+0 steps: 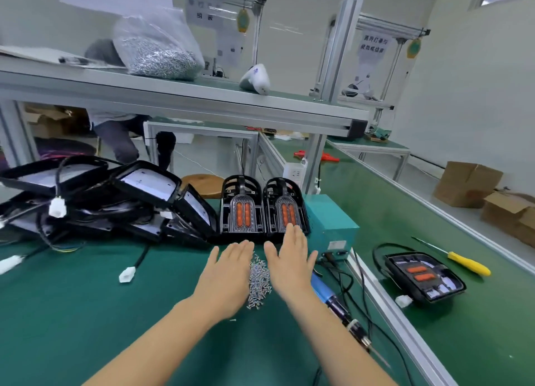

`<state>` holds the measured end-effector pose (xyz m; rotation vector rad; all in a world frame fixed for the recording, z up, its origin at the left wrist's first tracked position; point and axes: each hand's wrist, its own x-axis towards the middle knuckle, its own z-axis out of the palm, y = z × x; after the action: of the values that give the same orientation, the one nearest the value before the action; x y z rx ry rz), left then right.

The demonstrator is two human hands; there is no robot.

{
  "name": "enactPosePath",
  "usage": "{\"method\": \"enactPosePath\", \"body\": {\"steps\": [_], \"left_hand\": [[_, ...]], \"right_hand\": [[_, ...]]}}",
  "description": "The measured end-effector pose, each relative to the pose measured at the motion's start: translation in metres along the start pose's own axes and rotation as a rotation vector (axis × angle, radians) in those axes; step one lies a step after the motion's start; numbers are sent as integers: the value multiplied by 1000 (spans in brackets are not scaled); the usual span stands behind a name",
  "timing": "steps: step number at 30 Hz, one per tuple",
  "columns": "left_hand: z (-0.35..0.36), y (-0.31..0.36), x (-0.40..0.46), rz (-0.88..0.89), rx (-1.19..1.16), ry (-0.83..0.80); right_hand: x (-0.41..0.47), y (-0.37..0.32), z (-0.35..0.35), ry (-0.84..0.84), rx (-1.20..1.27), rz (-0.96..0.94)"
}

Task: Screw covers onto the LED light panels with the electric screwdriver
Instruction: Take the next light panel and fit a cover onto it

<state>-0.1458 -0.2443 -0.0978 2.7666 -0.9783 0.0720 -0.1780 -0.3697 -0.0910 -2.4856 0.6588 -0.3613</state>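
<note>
A heap of small silver screws [258,278] lies on the green mat between my hands. My left hand [228,272] rests flat on the mat at the heap's left side, fingers straight. My right hand [291,261] lies flat at its right side, fingertips near two black LED light covers [263,209] with orange lenses that stand side by side. The blue electric screwdriver [333,301] lies on the mat just right of my right forearm, with its cable trailing. A pile of black LED panels [115,200] with wires and white connectors sits at the left.
A teal power box [333,223] stands right of the covers. Beyond an aluminium rail [390,307], one assembled light [422,272] and a yellow-handled screwdriver [466,262] lie. An upper shelf [202,105] carries a bag of screws [156,50]. Cardboard boxes [469,183] stand far right. A seated person's legs [121,136] are behind.
</note>
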Motion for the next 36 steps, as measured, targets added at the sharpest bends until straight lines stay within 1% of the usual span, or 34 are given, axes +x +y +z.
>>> {"method": "enactPosePath", "body": {"steps": [6,9,12,14,16,18,20,21,26,29,33,36], "left_hand": [[5,-50,-30,-144,7,-13],[9,-74,-41,-196,18,15],[4,-97,-48,-231,66,74],[-6,-112,-47,-255,85,172],[-20,-127,-43,-256,90,316],[-38,-140,-37,-219,100,494],[-51,-152,-28,-182,174,628],[-59,-158,-22,-194,225,639],[-84,-191,13,-301,378,457],[-89,-207,20,-407,334,459],[-89,-231,7,-575,256,422],[-92,-246,-2,-592,204,408]], "right_hand": [[-22,-40,53,-150,-98,-137],[-28,-55,73,-198,-131,-180],[-28,-69,85,-210,-146,-219],[-25,-78,89,-203,-159,-242],[-20,-88,89,-191,-158,-264],[-14,-99,89,-163,-147,-290],[-7,-107,87,-119,-131,-315],[-3,-113,86,-98,-129,-330],[15,-142,87,-13,-214,-453],[27,-160,88,50,-258,-551],[42,-180,90,101,-299,-641],[51,-190,92,102,-302,-661]]}}
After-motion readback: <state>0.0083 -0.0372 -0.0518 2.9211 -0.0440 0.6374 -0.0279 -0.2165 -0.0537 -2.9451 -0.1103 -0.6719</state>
